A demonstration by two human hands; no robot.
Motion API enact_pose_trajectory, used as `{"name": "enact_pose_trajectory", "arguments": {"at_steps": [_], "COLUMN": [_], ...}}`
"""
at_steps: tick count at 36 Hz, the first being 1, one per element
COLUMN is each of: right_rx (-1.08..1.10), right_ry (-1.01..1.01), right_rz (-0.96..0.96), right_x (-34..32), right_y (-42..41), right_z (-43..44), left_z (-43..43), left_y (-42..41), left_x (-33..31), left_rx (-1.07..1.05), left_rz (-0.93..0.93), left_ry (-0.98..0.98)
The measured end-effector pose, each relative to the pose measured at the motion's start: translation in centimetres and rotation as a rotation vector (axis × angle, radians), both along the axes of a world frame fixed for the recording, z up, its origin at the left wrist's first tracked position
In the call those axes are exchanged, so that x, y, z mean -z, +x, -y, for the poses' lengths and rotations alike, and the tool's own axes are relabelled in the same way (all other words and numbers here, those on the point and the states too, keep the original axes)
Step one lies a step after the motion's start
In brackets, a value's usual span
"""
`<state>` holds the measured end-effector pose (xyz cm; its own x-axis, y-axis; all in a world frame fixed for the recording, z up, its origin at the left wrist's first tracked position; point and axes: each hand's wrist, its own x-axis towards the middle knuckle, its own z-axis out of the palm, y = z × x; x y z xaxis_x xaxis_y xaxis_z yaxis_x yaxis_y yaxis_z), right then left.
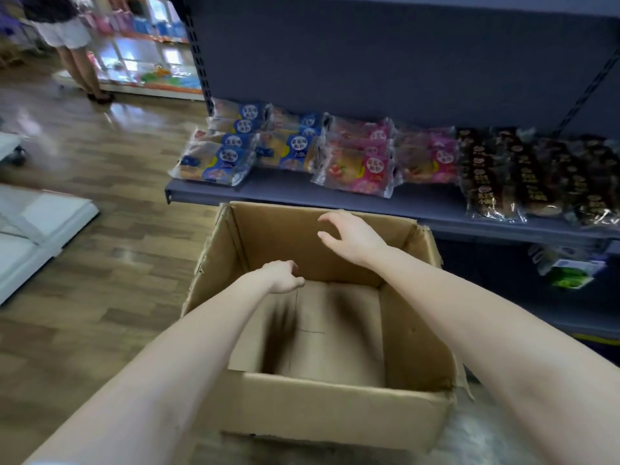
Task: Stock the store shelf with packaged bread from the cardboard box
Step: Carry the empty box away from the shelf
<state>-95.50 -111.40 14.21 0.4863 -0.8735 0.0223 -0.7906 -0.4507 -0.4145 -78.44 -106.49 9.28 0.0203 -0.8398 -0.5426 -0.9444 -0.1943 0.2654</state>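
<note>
An open cardboard box [322, 407] stands on the floor before a grey store shelf [335, 196]; I see only bare cardboard inside it. My left hand [283, 276] hangs inside the box with its fingers curled, holding nothing. Over the box's far wall my right hand [352, 234] hovers with fingers spread and nothing in it. On the shelf lie blue bread packs [218, 159] at the left, pink bread packs [362, 166] in the middle, and dark brown bread packs [523, 176] at the right.
A lower shelf holds a green and white package [570, 268] at the right. White flat panels [37, 229] lie on the wooden floor at the left. A person [73, 45] stands at the far left by a colourful display [151, 55].
</note>
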Motion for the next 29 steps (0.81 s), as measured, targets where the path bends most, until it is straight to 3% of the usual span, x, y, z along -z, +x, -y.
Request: {"name": "enact_pose_trajectory", "arguments": {"at_steps": [13,17,25,29], "right_rx": [-0.471,-0.694,-0.814,-0.906], "right_ry": [-0.017,-0.025,0.145,0.214], "right_rz": [0.112,0.056,-0.149,-0.189], "right_x": [0.6,1.2,2.9,4.4], "right_y": [2.9,1.8,0.1,0.3], "right_z": [4.2,5.1,6.8,4.4], "left_z": [-0.5,-1.2,-3.7,-5.7], "left_y": [0.6,-3.2,-10.3,-9.7], "left_x": [-0.5,0.0,-0.6,-0.9], "left_rx": [-0.377,-0.473,-0.489,-0.573], "left_rz": [0.034,-0.01,-0.084,-0.048], "left_ry": [-0.021,0.023,0.27,0.272]}}
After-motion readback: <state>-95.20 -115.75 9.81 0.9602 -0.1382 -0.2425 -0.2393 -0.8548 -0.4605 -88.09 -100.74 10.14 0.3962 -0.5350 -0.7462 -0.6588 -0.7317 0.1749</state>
